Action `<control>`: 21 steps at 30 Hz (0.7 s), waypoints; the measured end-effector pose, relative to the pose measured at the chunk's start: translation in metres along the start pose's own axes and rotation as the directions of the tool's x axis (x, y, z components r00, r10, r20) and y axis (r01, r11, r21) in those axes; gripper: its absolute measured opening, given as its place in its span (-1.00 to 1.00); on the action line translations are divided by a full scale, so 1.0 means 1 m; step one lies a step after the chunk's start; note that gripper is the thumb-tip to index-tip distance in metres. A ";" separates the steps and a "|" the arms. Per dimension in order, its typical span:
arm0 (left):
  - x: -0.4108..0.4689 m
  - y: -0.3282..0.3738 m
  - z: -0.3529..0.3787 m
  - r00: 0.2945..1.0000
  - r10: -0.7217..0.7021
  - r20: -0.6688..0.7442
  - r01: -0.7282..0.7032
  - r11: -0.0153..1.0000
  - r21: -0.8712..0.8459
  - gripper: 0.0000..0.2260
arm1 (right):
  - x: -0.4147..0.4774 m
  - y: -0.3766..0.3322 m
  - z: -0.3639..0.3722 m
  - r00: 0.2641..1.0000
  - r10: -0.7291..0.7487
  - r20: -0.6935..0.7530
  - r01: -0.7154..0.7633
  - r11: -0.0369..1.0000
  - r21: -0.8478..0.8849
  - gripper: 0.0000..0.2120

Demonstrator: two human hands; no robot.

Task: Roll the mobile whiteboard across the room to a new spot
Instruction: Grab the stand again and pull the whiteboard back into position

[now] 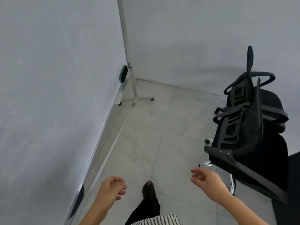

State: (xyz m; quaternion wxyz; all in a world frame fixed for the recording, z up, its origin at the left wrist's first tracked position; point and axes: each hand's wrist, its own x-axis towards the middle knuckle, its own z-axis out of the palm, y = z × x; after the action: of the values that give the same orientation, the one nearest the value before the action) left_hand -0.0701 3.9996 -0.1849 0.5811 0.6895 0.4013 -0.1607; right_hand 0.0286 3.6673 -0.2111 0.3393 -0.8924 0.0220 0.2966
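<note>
Right, the large white mobile whiteboard with its pale metal frame (56,95) fills the whole left side of my head view, panel face toward me and running away toward the room corner. Its far end stands on a white metal T-shaped foot with small black castors (138,99), parked close to where the grey wall (194,38) meets the floor. A long white lower rail (113,143) runs from that foot back toward me along the board's bottom edge. Floor is pale grey marbled tile (178,127).

To the right I see a black mesh-backed office chair with curved armrests (248,135), well apart from the board, chrome base legs showing under the seat.

Bottom centre: one black trouser leg and a dark shoe (148,190) stepping forward on the tile, plus the hem of a black-and-white striped top (155,220).

My left hand (112,187) hangs near the board's lower rail, fingers loosely curled, holding nothing and not touching the board. My right hand (206,177) is out in front of the chair, fingers half curled and spread, also empty.

A small green-and-black eraser block (122,73) clings to the board face near its far edge. A dark object at the near bottom of the board is too cut off to tell.
</note>
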 end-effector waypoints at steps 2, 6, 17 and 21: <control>0.031 0.048 0.002 0.999 0.031 0.008 -0.031 0.999 0.016 -0.91 | 0.033 -0.021 -0.021 0.999 0.019 -0.032 -0.018 0.999 0.029 -0.83; 0.090 0.147 0.005 0.993 0.112 0.038 -0.114 0.992 0.051 -0.92 | 0.101 -0.068 -0.064 0.998 0.009 -0.069 -0.004 0.997 0.073 -0.82; 0.255 0.334 0.048 0.989 0.135 -0.060 -0.133 0.990 0.040 -0.95 | 0.336 -0.142 -0.183 1.000 -0.024 -0.018 0.026 0.994 0.110 -0.82; 0.305 0.410 0.069 0.981 0.124 -0.147 -0.130 0.991 -0.030 -0.95 | 0.435 -0.184 -0.241 0.996 -0.085 0.035 0.084 0.995 0.045 -0.82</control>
State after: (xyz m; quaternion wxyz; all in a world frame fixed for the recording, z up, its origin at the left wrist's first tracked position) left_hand 0.4407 4.0459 -0.1380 0.5731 0.7119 0.4006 -0.0650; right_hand 0.5550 3.7302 -0.1958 0.3714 -0.8792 -0.0156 0.2980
